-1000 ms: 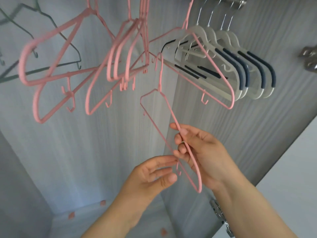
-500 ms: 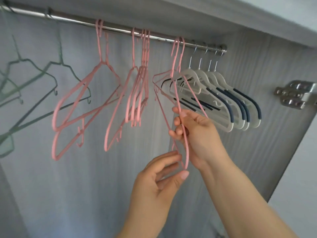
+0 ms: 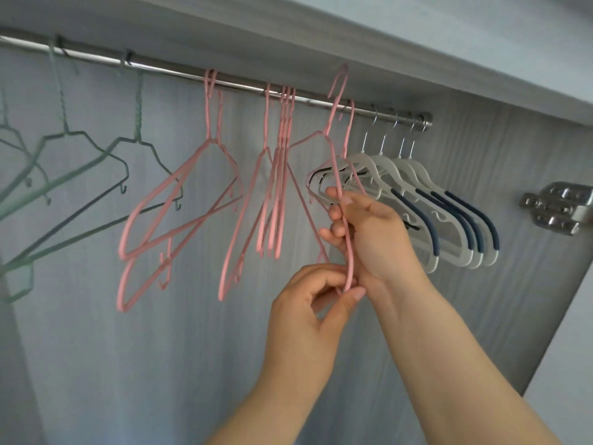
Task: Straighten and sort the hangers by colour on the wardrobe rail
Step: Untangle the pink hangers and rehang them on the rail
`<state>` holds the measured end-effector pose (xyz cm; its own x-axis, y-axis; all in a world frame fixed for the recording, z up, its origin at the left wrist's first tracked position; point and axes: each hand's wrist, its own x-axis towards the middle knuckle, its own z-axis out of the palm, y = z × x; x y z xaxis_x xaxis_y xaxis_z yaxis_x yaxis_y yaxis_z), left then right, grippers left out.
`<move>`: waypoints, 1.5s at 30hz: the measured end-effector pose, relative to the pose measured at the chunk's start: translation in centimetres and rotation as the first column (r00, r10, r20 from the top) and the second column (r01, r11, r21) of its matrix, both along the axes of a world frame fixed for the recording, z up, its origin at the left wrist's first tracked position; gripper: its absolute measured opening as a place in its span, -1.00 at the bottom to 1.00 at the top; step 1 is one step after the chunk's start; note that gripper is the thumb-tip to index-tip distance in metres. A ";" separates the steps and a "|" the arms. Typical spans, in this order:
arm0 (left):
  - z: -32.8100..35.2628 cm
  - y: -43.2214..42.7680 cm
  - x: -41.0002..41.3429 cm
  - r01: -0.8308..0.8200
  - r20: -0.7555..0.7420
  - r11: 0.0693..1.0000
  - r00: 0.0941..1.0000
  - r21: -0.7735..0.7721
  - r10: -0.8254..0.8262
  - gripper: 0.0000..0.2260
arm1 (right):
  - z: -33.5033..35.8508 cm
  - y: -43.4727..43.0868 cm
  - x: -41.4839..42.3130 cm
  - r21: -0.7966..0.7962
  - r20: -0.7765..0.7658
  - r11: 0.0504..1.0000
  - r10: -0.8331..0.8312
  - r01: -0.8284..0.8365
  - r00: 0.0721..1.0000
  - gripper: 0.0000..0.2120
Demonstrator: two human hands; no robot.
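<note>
Two grips clasp one pink hanger (image 3: 333, 149): right hand (image 3: 375, 232) mid-frame, left hand (image 3: 308, 303) at its lower end.

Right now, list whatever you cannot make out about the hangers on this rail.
Head view only.
Bottom end of the held pink hanger: covered by the left hand.
Left ends of the white hangers: behind the right hand.
Count of green hangers: cut off by the left edge.
Left end of the rail: out of frame.
</note>
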<state>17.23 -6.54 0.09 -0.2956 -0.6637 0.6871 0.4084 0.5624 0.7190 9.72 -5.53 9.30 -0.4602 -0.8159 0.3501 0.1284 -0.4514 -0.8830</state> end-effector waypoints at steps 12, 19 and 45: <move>-1.0 -0.9 1.8 -0.265 0.052 0.964 0.963 0.035 0.263 -0.79 | -1.3 -3.6 -2.0 0.176 -0.317 0.946 -0.207 0.272 0.926 -0.69; 0.6 -0.5 2.8 -0.399 -0.066 0.908 0.917 -0.127 0.394 -0.75 | 0.8 -0.7 1.2 -0.273 -0.760 0.868 -0.459 0.415 0.460 -0.66; 1.0 -2.0 6.4 -0.508 -0.015 0.861 0.861 -0.034 0.508 -0.86 | 1.4 -4.9 4.8 0.112 -0.191 0.989 0.116 -0.096 0.975 -0.80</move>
<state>23.61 -8.53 1.07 0.0795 -0.6958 0.7138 0.0629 0.7182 0.6930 14.56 -10.44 10.69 -0.2999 -0.8921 0.3380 -0.0100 -0.3513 -0.9362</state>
